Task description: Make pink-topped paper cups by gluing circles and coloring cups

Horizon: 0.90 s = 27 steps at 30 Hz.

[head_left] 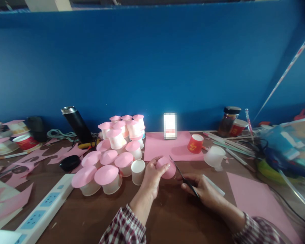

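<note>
At lower centre the left hand (152, 174) pinches a pink disc (166, 167); just right of it, the right hand (203, 191) holds scissors (184, 178) and a white stick (213, 184) — blades pointing up toward the disc. Pink-topped cups (112, 156) cluster left of centre, over a brown table (173, 213).

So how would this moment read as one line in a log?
left hand: holds pink paper disc | right hand: holds scissors beside disc | nearby: pink-topped cups

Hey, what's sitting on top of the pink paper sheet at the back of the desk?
A red cup lies tipped on the pink sheet, and a small bright upright object, blurred, stands at its far edge. Whatever lies under the sheet is covered.
</note>
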Each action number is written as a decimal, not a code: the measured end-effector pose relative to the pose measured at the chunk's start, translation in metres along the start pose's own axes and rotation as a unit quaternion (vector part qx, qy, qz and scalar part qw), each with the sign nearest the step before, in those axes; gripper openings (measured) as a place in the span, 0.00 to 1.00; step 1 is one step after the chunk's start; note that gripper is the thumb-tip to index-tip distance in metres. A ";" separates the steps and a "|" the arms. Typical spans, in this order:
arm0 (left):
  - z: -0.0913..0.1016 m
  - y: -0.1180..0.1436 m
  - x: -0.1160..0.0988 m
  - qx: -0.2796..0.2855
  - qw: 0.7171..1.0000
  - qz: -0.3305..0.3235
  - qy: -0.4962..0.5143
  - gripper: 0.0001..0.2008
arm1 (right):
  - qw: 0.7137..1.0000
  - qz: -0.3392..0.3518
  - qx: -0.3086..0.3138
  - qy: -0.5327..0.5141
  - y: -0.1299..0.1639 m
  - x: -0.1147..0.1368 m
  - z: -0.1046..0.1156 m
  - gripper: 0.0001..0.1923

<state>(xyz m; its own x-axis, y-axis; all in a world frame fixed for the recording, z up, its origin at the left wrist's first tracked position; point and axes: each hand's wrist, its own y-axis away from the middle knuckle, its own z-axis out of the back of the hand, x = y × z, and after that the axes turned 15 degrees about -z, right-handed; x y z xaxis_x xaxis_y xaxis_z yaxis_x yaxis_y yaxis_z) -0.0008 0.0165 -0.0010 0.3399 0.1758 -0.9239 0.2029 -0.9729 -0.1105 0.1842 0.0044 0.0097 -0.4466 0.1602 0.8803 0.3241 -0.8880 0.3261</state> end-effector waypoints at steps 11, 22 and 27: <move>0.000 0.000 -0.002 -0.015 1.000 0.010 -0.004 0.28 | 1.000 -0.017 0.003 -0.018 0.000 -0.003 -0.001 0.22; -0.006 0.004 -0.009 -0.016 0.996 0.054 0.064 0.29 | 0.996 0.021 -0.036 -0.074 -0.008 -0.014 -0.002 0.24; -0.009 0.008 -0.009 -0.009 0.991 0.080 0.110 0.22 | 0.976 0.030 -0.211 0.047 -0.016 -0.023 0.001 0.18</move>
<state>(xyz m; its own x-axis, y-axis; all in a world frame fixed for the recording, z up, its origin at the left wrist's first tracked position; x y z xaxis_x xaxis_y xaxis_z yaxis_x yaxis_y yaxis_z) 0.0058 0.0087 0.0101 0.5608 0.0507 -0.8264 0.1458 -0.9886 0.0383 0.1904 0.0152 -0.0152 -0.5177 0.0803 0.8518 -0.0121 -0.9962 0.0865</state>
